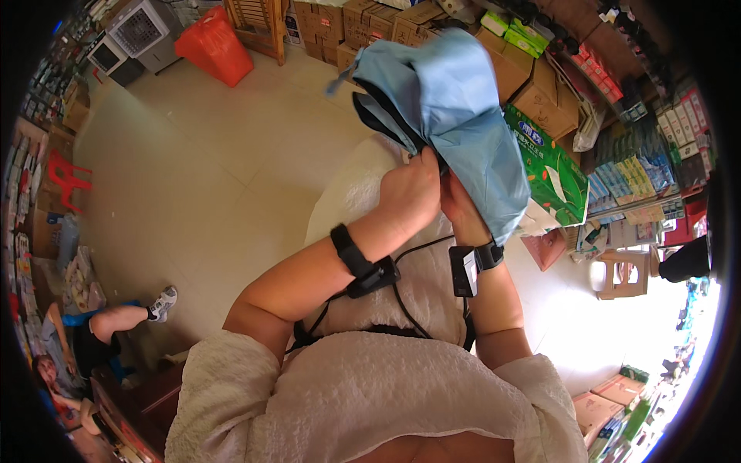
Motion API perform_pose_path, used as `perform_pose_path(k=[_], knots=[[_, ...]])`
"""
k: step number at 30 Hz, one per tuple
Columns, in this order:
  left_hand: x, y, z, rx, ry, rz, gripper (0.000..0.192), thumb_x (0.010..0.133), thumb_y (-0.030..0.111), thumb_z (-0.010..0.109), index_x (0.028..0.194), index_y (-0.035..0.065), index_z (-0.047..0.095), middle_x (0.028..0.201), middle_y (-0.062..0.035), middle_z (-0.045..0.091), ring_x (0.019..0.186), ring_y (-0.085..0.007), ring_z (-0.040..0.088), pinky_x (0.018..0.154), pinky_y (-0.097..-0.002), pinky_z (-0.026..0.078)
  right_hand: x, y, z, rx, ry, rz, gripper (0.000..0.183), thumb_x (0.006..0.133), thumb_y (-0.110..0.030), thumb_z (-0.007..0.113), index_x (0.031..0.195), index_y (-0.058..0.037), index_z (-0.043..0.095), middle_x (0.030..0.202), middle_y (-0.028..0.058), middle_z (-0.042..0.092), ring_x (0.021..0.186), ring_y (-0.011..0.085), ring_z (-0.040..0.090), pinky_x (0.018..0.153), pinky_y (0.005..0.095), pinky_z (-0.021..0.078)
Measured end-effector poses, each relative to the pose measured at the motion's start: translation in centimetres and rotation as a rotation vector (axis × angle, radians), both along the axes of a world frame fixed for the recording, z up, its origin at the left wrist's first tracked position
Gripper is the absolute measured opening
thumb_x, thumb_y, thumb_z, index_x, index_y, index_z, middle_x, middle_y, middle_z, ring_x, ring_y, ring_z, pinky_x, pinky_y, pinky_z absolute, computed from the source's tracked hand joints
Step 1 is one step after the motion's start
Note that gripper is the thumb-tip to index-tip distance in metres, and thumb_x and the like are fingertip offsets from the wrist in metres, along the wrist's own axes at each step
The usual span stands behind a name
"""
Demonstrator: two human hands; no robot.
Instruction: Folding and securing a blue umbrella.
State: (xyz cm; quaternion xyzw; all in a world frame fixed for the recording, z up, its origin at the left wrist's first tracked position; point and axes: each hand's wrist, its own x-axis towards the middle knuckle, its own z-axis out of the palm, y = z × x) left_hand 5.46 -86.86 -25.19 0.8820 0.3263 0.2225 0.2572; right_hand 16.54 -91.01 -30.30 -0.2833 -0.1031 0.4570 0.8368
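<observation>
A blue fabric umbrella (pixel 463 98), loosely folded with its panels hanging out and a dark inner side showing, is held out in front of me. My left hand (pixel 412 179) is closed around its dark middle part, near the gathered cloth. Close beside it, my right hand (pixel 460 199) grips the same part from the right, partly covered by a blue panel. The fingertips of both hands are largely hidden. A narrow strap sticks out at the umbrella's upper left. Black bands with small devices sit on both wrists, with cables running down.
Cardboard boxes (pixel 541 101) and a green tissue pack (pixel 550 168) stand close behind the umbrella. Stocked shelves line the right. A red plastic bag (pixel 214 46) and an air cooler (pixel 139 32) stand at the upper left. A person (pixel 87 341) sits at the lower left, one leg stretched out.
</observation>
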Motion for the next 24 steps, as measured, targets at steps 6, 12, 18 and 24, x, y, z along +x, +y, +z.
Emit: perform_pose_path(k=[6, 12, 18, 24], knots=[[-3.0, -1.4, -0.5, -0.11, -0.379, -0.163, 0.038, 0.079, 0.027, 0.063, 0.103, -0.0002, 0.051, 0.086, -0.0137, 0.063, 0.076, -0.0263, 0.061, 0.064, -0.037, 0.048, 0.7, -0.5, 2.6, -0.128, -0.1, 0.236, 0.036, 0.094, -0.023, 0.044, 0.124, -0.003, 0.041, 0.121, 0.0161, 0.051, 0.108, 0.0319, 0.052, 0.092, 0.0435, 0.0422], [-5.6, 4.0, 0.6, -1.186, -0.355, -0.193, 0.043, 0.084, 0.048, 0.056, 0.097, 0.0068, 0.063, 0.089, -0.0046, 0.064, 0.081, -0.015, 0.059, 0.069, -0.0255, 0.044, -0.2, 0.0, 4.3, -0.104, 0.046, 0.278, 0.038, 0.094, -0.023, 0.042, 0.122, 0.0022, 0.042, 0.124, 0.0186, 0.049, 0.114, 0.0394, 0.046, 0.101, 0.0514, 0.0345], [-3.4, 5.9, -0.4, -1.638, -0.263, -0.56, 0.034, 0.088, 0.027, 0.054, 0.108, -0.0007, 0.055, 0.103, -0.011, 0.062, 0.095, -0.0241, 0.06, 0.082, -0.0327, 0.046, 1.1, -1.1, -1.8, -0.089, -0.227, 0.269, 0.035, 0.092, -0.03, 0.046, 0.115, -0.0036, 0.05, 0.11, 0.01, 0.056, 0.089, 0.0249, 0.056, 0.078, 0.0392, 0.0472], [-2.2, 5.0, -2.4, -1.759, -0.148, -0.736, 0.016, 0.086, 0.02, 0.056, 0.083, 0.0043, 0.053, 0.075, -0.0016, 0.05, 0.075, -0.0151, 0.049, 0.074, -0.0254, 0.038, 8.2, -3.8, -7.7, -0.366, -0.913, 0.501, 0.041, 0.09, -0.034, 0.046, 0.121, -0.0064, 0.045, 0.115, 0.0103, 0.052, 0.097, 0.0249, 0.052, 0.084, 0.0387, 0.0451]])
